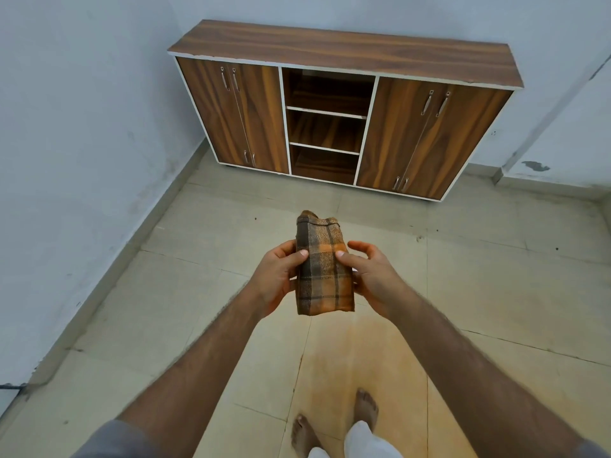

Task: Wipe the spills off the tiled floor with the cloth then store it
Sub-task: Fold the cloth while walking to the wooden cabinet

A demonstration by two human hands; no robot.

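Left hand: left hand [276, 276] grips the left edge of a folded plaid cloth [324, 269], thumb pressed on top, fingers curled beneath.
Right hand: right hand [373, 276] pinches the cloth's right edge, thumb on top; the outer fingers are spread loosely.
Cloth: brown and orange checks, folded into a narrow rectangle, held in the air between both hands in front of the person's body, above the floor.
Floor: beige tiled floor [496, 292] with a faint orange-brown stain [357, 352] below the cloth, and dark specks further off.
Feet: two bare feet [365, 406] at the bottom edge.
Cabinet: wooden cabinet [340, 104] against the far wall, closed doors either side of three open middle shelves.
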